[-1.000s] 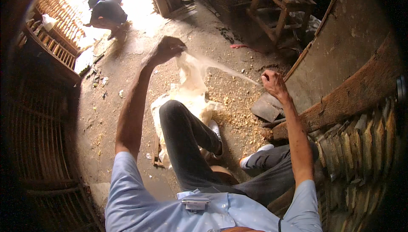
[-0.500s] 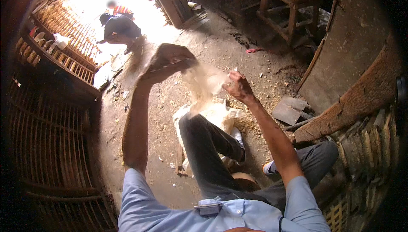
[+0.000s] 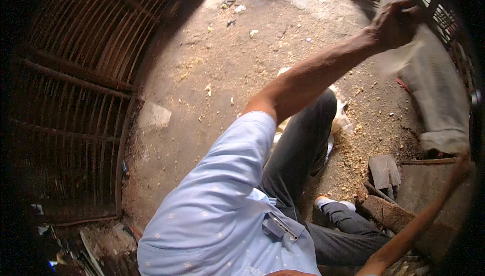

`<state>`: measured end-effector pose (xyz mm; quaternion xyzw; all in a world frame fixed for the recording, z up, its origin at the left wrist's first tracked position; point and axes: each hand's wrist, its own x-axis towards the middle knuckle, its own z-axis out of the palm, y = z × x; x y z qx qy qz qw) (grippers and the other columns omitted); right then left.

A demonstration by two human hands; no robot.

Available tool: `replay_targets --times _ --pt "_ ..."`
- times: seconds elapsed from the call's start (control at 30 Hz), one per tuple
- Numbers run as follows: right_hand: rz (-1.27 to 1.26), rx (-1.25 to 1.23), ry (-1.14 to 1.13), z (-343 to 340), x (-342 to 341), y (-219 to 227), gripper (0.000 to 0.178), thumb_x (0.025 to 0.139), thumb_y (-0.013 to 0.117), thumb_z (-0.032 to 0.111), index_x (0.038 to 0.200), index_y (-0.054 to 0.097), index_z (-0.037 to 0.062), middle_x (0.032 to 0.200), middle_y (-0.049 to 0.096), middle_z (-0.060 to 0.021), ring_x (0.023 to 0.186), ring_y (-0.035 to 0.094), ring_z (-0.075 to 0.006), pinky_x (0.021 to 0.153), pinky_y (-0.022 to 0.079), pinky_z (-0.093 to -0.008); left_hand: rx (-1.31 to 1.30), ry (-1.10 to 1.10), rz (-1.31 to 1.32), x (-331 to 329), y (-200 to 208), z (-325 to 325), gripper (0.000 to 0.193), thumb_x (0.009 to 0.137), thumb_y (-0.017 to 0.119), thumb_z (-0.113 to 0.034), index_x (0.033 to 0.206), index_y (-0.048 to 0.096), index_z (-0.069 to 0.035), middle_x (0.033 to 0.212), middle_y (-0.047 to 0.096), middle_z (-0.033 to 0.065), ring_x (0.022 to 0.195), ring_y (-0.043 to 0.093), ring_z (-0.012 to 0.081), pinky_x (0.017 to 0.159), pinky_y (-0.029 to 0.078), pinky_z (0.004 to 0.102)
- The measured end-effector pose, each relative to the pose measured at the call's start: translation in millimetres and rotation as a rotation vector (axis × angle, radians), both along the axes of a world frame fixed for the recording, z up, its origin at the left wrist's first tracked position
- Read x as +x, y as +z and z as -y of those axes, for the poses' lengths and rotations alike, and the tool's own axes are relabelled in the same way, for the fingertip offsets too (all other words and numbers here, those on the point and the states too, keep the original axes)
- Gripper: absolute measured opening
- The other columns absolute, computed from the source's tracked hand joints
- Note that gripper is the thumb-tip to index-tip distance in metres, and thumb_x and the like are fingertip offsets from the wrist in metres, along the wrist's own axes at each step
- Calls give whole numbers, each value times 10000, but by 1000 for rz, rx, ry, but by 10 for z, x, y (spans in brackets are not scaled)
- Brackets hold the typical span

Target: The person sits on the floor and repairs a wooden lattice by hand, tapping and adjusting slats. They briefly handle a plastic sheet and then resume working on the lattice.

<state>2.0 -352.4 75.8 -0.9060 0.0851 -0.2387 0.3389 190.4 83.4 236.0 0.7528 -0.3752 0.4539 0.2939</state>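
Note:
My left arm reaches to the upper right, where my left hand is curled round a thin pale sheet, smeared by motion, that hangs below it. Behind the hand runs a long grey-beige length of cloth or sacking with a folded hem at its lower end; I cannot tell whether it joins the sheet. At the dim right rim is my right hand, near that hem, its fingers too dark to make out. A crumpled pale sheet or bag lies on the floor beside my bent knee.
A slatted wooden wall stands at the left. Pale crumbs and chips cover the dirt floor. By my foot lie a flat greyish piece and a rough brown log. A dim brown panel is at the right.
My view has swung to the right. My left hand has moved from upper centre to upper right with the pale sheet; my right hand has shifted to the right rim. The other person has left view.

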Motion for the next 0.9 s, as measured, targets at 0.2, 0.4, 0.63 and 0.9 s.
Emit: replay_targets --times 0.2,0.4,0.63,0.9 --pt "-284 -183 146 -456 -816 -243 251 956 547 138 1168 629 31 993 641 -57 884 610 -197 818 522 -352 228 -200 -200 263 -935 267 151 786 709 -172 893 743 -72 900 696 116 847 665 244 717 561 411" --pt "-604 -149 303 -616 -911 -650 223 952 545 143 1113 654 33 916 651 -57 841 626 -189 787 531 -361 1216 -216 -765 482 -1975 -183 290 766 780 -287 765 745 1 724 700 184 635 656 317 628 537 436" --pt "-110 -156 15 -393 -159 766 207 947 543 150 1048 682 36 825 661 -57 791 646 -180 752 543 -372 160 366 262 611 -466 -154 212 814 714 -218 855 740 -12 780 702 143 674 641 232 647 539 397" --pt "-545 -386 402 -1220 -622 -397 214 941 540 157 975 715 38 722 674 -57 734 668 -171 712 555 -385 1586 -164 -602 292 -1854 -422 105 876 700 -168 857 749 -77 806 725 51 632 632 134 605 538 298"
